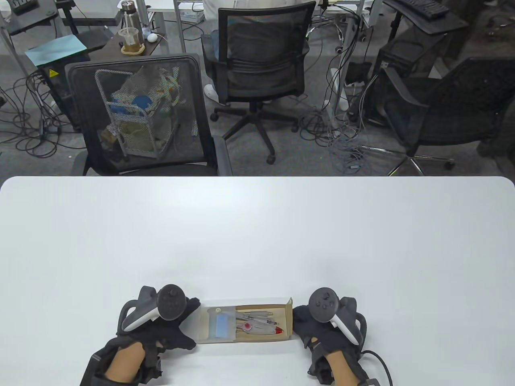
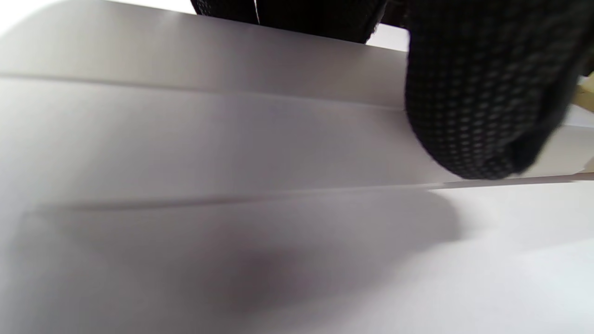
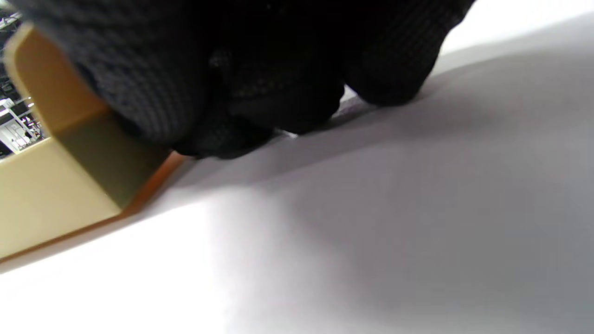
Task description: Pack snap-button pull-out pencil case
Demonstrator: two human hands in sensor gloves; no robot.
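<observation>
The pencil case lies near the table's front edge, between my hands. Its translucent sleeve (image 1: 217,323) covers the left part of the tan pull-out tray (image 1: 286,311). Several pens (image 1: 259,321), one with a red tip, lie in the open part of the tray. My left hand (image 1: 192,321) grips the sleeve's left end; in the left wrist view a gloved finger (image 2: 482,93) lies on the sleeve's pale side (image 2: 209,139). My right hand (image 1: 298,321) holds the tray's right end; in the right wrist view its curled fingers (image 3: 232,69) press on the tan corner (image 3: 51,195).
The white table (image 1: 257,225) stretches wide beyond the case. Behind its far edge stand black mesh office chairs (image 1: 141,116), a wire cart and cables on the floor.
</observation>
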